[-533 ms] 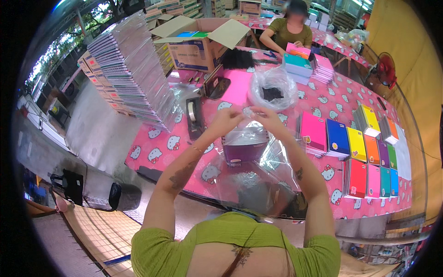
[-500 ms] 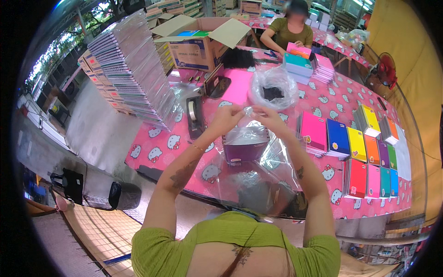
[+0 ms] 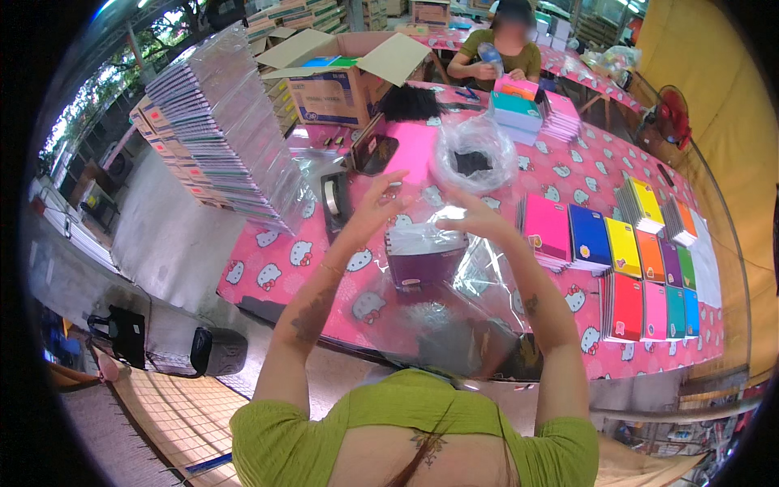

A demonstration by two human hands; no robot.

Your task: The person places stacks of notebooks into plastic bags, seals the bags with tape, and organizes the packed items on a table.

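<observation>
The purple notebooks (image 3: 422,268) lie between the two hands (image 3: 376,203) (image 3: 477,217), slightly nearer the body; both are open.

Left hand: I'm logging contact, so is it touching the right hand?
Apart: the head view shows pink patterned tablecloth between the left hand and right hand.

Head cam, wide fisheye, looks down & fwd, fairly close over pink tbl (image 3: 596,166).
</observation>
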